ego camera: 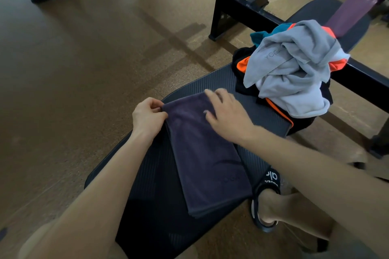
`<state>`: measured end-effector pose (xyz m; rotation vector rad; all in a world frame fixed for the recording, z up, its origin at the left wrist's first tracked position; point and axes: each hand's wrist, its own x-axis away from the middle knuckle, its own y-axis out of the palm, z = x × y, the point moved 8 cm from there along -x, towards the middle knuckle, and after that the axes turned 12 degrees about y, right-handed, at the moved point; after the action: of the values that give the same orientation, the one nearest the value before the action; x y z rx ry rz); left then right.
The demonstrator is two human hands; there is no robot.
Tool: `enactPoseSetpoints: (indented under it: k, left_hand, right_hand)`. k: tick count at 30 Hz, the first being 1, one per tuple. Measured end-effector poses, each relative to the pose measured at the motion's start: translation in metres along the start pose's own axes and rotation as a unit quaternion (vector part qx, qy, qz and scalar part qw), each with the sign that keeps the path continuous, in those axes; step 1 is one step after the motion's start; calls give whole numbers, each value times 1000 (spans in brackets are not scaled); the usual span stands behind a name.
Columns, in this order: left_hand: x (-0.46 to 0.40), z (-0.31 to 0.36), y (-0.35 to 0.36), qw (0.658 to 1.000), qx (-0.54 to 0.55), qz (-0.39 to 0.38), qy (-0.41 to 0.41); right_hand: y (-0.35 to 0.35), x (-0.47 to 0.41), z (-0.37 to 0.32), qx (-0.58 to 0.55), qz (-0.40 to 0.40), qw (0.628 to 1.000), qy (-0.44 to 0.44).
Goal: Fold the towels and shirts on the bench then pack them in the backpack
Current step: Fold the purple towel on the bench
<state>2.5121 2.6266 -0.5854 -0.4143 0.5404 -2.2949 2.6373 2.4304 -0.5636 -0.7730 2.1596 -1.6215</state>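
Folding purple towel (202,149) on bench (145,174).
Head view: left hand (148,118) pinching towel's far-left corner; right hand (227,115) spread flat, pressing towel just right of left hand. Heap of unfolded clothes (292,69) beyond right hand, still on bench.

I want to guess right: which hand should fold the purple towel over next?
Probably the left hand. Its fingers already pinch the far corner of the purple towel, ready to pull it over. The right hand lies flat on top, better for holding the towel down on the bench.
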Motion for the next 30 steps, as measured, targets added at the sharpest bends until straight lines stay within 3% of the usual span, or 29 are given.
enactPoseSetpoints:
  k: [2,7,11,16,20,30]
  left_hand:
    - [0,-1,-4,1000,-13,6,13]
    - [3,0,-10,1000,13,20,1]
    - [6,-1,-11,999,25,16,-10]
    - [6,2,-12,999,29,11,-14]
    - [5,0,-12,999,34,15,-16]
    - [0,-2,-11,999,35,14,-17]
  right_hand:
    - [4,45,-13,16,13,998,-52]
    - [48,153,-24,65,-95,984,-137]
    - [43,175,-22,42,-83,988,-125]
    - [28,201,-77,22,-72,966,-246]
    - [40,196,-84,76,-79,970,-217]
    - [36,197,-79,39,-148,984,-92]
